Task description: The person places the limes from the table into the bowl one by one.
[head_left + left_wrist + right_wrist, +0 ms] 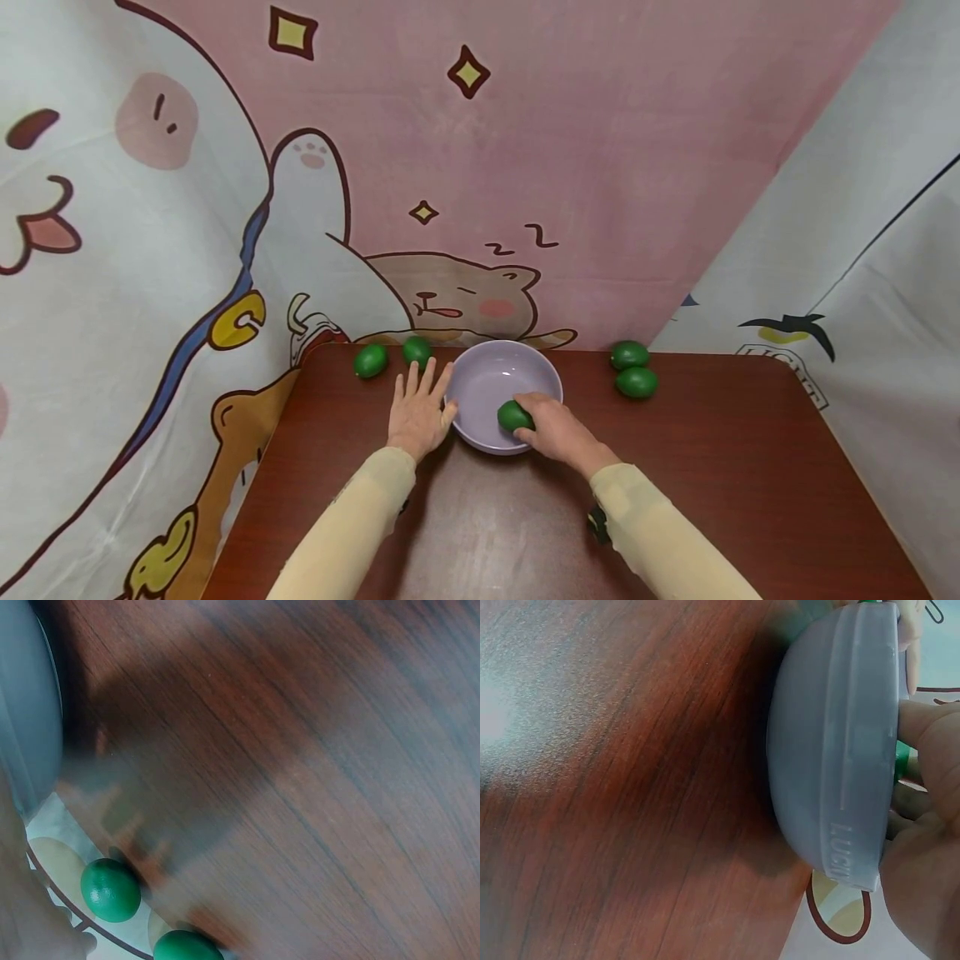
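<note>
A lilac bowl (pixel 480 379) stands near the back edge of the table. My right hand (pixel 555 427) reaches over its near right rim and grips a green lime (pixel 514 416) inside the bowl's outline. In the right wrist view the bowl (pixel 832 750) hides much of that lime (pixel 902 759), which shows between the fingers and thumb. At the bowl's left side my left hand (pixel 420 412) has its fingers straight and spread, thumb close to the rim; whether it touches cannot be told. Just beyond those fingertips lies another lime (pixel 417 352).
One more lime (pixel 371 361) sits farther left along the back edge. To the right of the bowl, two limes (pixel 629 355) (pixel 637 382) lie close together. Behind the brown table (pixel 712 483) hangs a printed cloth (pixel 600 167) with cartoon animals.
</note>
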The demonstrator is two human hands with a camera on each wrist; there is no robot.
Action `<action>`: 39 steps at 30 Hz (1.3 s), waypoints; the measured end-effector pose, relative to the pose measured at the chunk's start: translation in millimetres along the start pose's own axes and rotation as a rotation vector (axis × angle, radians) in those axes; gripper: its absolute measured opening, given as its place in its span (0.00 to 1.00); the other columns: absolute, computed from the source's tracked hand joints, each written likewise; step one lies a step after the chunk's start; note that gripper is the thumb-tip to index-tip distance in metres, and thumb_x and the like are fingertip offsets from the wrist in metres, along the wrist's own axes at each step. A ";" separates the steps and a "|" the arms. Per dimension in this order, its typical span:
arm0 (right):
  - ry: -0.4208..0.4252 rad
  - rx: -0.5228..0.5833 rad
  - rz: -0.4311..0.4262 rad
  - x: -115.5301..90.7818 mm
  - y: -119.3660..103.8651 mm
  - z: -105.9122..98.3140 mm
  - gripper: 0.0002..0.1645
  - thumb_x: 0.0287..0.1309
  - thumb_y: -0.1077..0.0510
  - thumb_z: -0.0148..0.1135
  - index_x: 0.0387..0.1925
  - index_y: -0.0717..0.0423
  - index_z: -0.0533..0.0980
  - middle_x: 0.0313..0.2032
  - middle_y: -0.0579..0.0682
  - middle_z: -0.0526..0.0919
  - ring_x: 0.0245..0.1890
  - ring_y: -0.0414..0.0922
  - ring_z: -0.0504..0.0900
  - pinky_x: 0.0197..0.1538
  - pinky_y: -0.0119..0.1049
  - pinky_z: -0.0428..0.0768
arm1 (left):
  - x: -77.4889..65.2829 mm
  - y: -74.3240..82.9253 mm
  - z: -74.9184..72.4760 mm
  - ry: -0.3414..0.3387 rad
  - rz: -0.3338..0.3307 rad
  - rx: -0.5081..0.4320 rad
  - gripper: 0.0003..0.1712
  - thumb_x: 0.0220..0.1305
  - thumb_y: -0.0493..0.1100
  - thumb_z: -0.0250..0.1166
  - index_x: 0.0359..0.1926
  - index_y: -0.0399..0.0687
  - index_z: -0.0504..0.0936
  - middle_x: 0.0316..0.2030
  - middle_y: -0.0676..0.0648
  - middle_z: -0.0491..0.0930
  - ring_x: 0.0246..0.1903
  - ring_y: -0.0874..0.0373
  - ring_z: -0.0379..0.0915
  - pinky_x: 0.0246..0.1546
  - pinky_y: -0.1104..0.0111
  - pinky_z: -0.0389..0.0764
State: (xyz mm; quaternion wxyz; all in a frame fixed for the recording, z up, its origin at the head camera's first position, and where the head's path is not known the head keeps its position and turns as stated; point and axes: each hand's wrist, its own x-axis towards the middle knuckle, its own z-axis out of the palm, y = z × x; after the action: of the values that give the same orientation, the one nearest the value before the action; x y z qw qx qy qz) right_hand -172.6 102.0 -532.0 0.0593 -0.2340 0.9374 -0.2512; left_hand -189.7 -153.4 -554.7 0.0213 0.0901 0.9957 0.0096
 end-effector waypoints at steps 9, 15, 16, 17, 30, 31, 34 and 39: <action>-0.049 -0.013 -0.005 2.5 -2.8 -1.6 0.34 0.55 0.55 0.69 0.61 0.65 0.72 0.57 0.59 0.78 0.59 0.53 0.76 0.62 0.47 0.72 | -0.2 -0.7 0.3 0.007 0.006 -0.001 0.38 0.70 0.64 0.39 0.77 0.65 0.44 0.77 0.47 0.41 0.75 0.41 0.36 0.72 0.46 0.41; -0.081 -0.022 0.002 2.9 -4.2 -3.4 0.34 0.57 0.55 0.67 0.62 0.65 0.71 0.58 0.59 0.78 0.59 0.53 0.75 0.62 0.47 0.71 | 0.3 -0.4 0.6 0.011 0.002 -0.011 0.38 0.70 0.63 0.40 0.77 0.65 0.43 0.77 0.47 0.42 0.75 0.42 0.36 0.72 0.46 0.40; -0.084 -0.023 0.004 2.9 -4.2 -3.4 0.33 0.57 0.55 0.67 0.62 0.65 0.71 0.57 0.59 0.78 0.58 0.53 0.76 0.62 0.47 0.72 | 0.4 -0.2 0.7 0.013 0.001 -0.013 0.38 0.70 0.63 0.41 0.77 0.66 0.43 0.77 0.48 0.42 0.75 0.42 0.36 0.72 0.47 0.40; -0.089 -0.023 0.008 3.1 -4.2 -3.4 0.34 0.57 0.55 0.67 0.62 0.65 0.71 0.57 0.59 0.78 0.58 0.52 0.76 0.61 0.47 0.72 | 0.6 -0.2 1.0 0.016 0.003 -0.015 0.38 0.71 0.63 0.42 0.77 0.65 0.43 0.77 0.47 0.43 0.75 0.42 0.37 0.72 0.47 0.40; -0.113 -0.037 0.027 4.1 -3.3 1.5 0.32 0.58 0.53 0.66 0.62 0.64 0.72 0.57 0.58 0.78 0.56 0.52 0.76 0.59 0.47 0.73 | 0.2 0.0 3.2 0.028 0.020 -0.011 0.38 0.71 0.61 0.44 0.77 0.63 0.45 0.77 0.47 0.44 0.75 0.43 0.36 0.72 0.47 0.42; -0.114 -0.039 0.028 3.9 -3.4 1.6 0.32 0.59 0.53 0.66 0.62 0.64 0.72 0.57 0.58 0.78 0.56 0.52 0.76 0.59 0.47 0.72 | 0.2 0.0 2.8 0.028 0.022 -0.008 0.38 0.71 0.61 0.44 0.77 0.63 0.45 0.77 0.47 0.43 0.75 0.43 0.36 0.72 0.47 0.42; -0.122 -0.051 0.025 3.7 -4.1 1.5 0.33 0.59 0.52 0.65 0.62 0.64 0.71 0.58 0.58 0.78 0.58 0.52 0.75 0.61 0.49 0.70 | 0.9 -1.1 2.1 0.031 0.033 -0.001 0.39 0.70 0.62 0.45 0.77 0.62 0.45 0.77 0.47 0.42 0.75 0.43 0.35 0.72 0.47 0.42; -0.121 -0.053 0.030 4.2 -5.4 2.4 0.33 0.59 0.52 0.65 0.62 0.65 0.71 0.57 0.59 0.78 0.58 0.53 0.75 0.61 0.51 0.67 | 2.5 -2.4 -0.4 0.059 0.065 0.007 0.39 0.69 0.61 0.47 0.77 0.59 0.49 0.76 0.46 0.46 0.75 0.43 0.39 0.72 0.47 0.45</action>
State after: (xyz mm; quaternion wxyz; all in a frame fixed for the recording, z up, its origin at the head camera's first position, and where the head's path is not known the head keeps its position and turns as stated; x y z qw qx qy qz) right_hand -173.5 94.9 -531.3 0.1134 -0.2360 0.9418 -0.2108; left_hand -192.7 -155.3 -554.5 -0.0087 0.1220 0.9924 0.0096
